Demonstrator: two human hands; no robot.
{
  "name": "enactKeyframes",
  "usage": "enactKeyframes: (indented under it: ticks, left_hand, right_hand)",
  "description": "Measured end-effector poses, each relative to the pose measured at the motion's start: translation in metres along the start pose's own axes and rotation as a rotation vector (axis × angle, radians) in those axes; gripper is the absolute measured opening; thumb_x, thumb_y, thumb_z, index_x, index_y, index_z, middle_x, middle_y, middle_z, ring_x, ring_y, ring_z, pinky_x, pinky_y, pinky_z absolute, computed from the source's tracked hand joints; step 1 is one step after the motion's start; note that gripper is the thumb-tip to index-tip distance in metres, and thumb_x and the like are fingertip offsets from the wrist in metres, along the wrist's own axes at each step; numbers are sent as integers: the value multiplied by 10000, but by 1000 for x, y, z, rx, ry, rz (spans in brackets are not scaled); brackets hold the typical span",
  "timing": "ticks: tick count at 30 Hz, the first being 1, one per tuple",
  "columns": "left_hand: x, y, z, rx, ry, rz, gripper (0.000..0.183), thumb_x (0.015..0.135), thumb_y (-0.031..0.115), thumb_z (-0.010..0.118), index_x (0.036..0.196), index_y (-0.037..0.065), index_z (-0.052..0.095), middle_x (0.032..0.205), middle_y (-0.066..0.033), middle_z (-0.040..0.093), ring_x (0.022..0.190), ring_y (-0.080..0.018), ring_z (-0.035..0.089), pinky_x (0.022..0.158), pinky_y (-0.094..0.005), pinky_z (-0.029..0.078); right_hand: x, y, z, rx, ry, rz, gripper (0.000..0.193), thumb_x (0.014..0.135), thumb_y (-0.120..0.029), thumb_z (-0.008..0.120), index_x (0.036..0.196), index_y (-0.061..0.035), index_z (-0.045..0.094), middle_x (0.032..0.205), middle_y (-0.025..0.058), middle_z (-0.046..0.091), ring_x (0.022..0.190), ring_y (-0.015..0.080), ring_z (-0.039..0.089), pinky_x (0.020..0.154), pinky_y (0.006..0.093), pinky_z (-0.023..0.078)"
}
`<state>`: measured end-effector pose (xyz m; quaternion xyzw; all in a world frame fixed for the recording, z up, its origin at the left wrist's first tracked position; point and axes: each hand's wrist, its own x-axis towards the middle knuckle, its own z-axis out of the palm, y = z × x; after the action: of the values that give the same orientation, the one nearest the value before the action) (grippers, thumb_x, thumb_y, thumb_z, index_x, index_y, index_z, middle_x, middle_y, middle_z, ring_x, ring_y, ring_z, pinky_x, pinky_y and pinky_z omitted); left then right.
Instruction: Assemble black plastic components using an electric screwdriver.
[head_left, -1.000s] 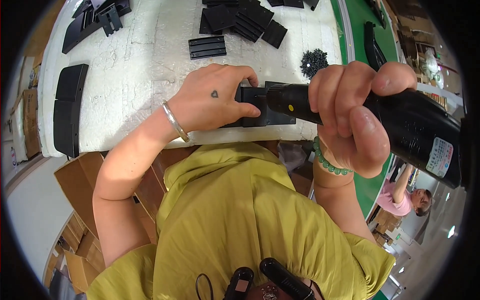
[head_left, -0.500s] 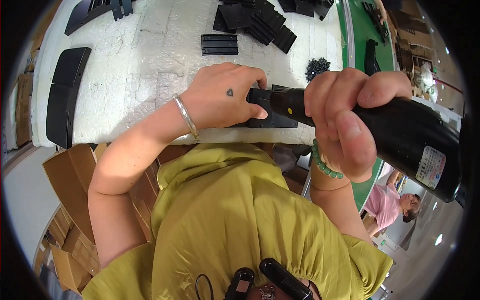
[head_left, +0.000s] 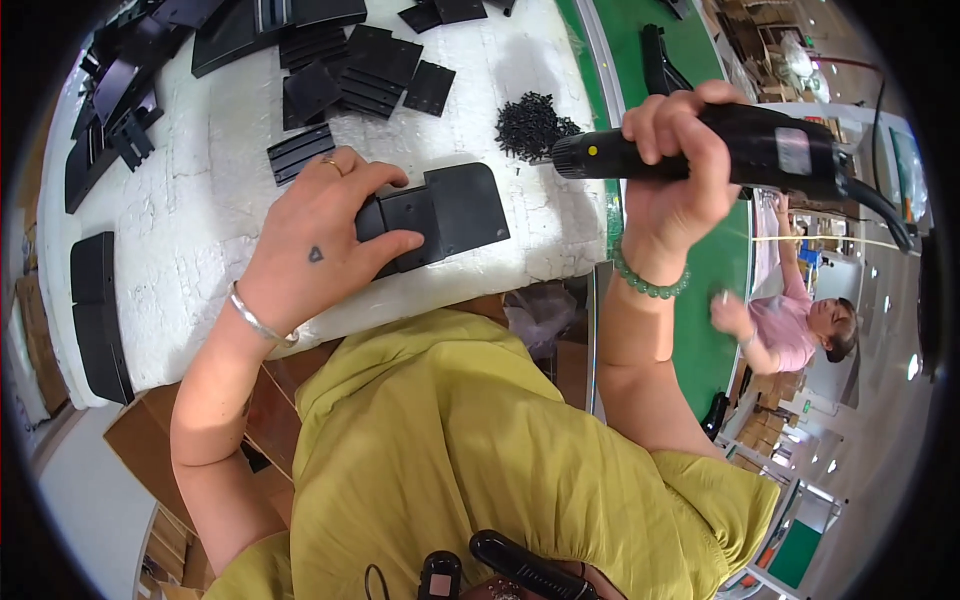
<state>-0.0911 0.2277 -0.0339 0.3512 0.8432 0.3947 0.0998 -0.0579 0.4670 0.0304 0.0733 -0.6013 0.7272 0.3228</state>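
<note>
My left hand lies across a black plastic panel near the front edge of the white-covered table, thumb on top and fingers curled over its far edge. A narrower black piece sits against the panel under these fingers. My right hand wraps around a black electric screwdriver. The tool is nearly level, its nose beside a pile of small black screws. Whether a screw is on the tip cannot be seen.
Ribbed black plates lie heaped beyond my left hand, with more black parts at far left. A long black panel rests by the left edge. A green surface runs along the right, where a person in pink stands.
The screwdriver has come off the black panel and swung across to the screw pile. My left hand stays on the panel. The whole view has turned and shifted.
</note>
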Motion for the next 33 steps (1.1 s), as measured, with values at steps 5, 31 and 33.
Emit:
enactKeyframes:
  ticks: [5, 31, 33]
  left_hand:
    - [6, 22, -7, 13, 73, 86, 407, 622, 125, 755, 990, 43, 601, 949, -110, 548, 918, -283, 477, 783, -340, 415]
    - [31, 35, 25, -438, 143, 241, 91, 674, 75, 726, 748, 48, 681, 749, -22, 663, 846, -185, 585, 700, -266, 471]
    - [29, 30, 25, -579, -1, 198, 88, 682, 62, 717, 760, 40, 682, 730, -37, 658, 854, -180, 592, 685, -261, 476]
  right_hand:
    - [-5, 10, -13, 19, 65, 12, 217, 719, 43, 475, 931, 4, 447, 632, 67, 449, 480, 129, 414, 466, 281, 391]
    - [-28, -77, 25, 161, -386, -110, 259, 691, -94, 555, 940, -103, 483, 553, -73, 495, 478, 42, 481, 523, 182, 391]
    - [-30, -75, 27, 148, -387, -115, 256, 687, -94, 560, 932, -106, 484, 549, -74, 498, 470, 38, 483, 518, 176, 395]
